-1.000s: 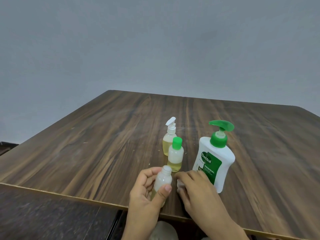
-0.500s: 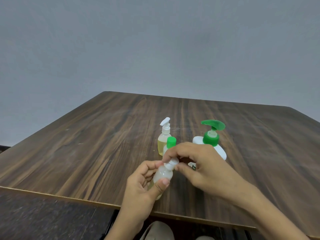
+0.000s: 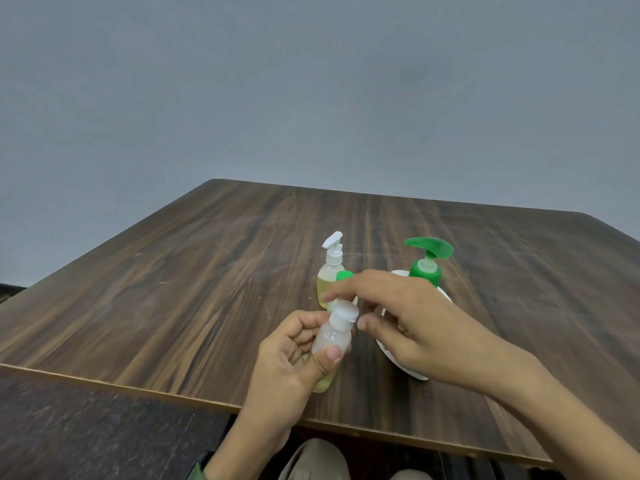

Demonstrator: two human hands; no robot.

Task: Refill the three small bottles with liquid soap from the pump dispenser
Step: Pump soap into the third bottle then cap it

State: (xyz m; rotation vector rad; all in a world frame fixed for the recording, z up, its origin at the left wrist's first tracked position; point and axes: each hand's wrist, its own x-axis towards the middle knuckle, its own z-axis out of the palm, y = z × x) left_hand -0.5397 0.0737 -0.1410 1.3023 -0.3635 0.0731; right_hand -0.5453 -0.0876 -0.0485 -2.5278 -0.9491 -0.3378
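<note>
Change first: a second ago my right hand was down on the table just right of the small bottle, which had a bare neck; half a second ago it had come up over the neck with a white cap pinched in its fingers, and now the cap sits on top of the bottle, a bit tilted, blurred by motion. I read that as capping or screwing it shut, so this bottle's refill is likely finishing, though only a little yellowish liquid shows at its bottom. Grip now: my left hand is clenched round the bottle body, thumb across the front, fingers curled behind, holding it off the table near the front edge. The right hand's fingers are bent around the cap from above and from the right; whether they actually pinch it or have just let go I cannot tell. Just behind the held bottle stand a spray bottle with yellow liquid and a green cap of a third bottle, mostly hidden. The pump dispenser stands right of the held bottle, behind my right hand.
</note>
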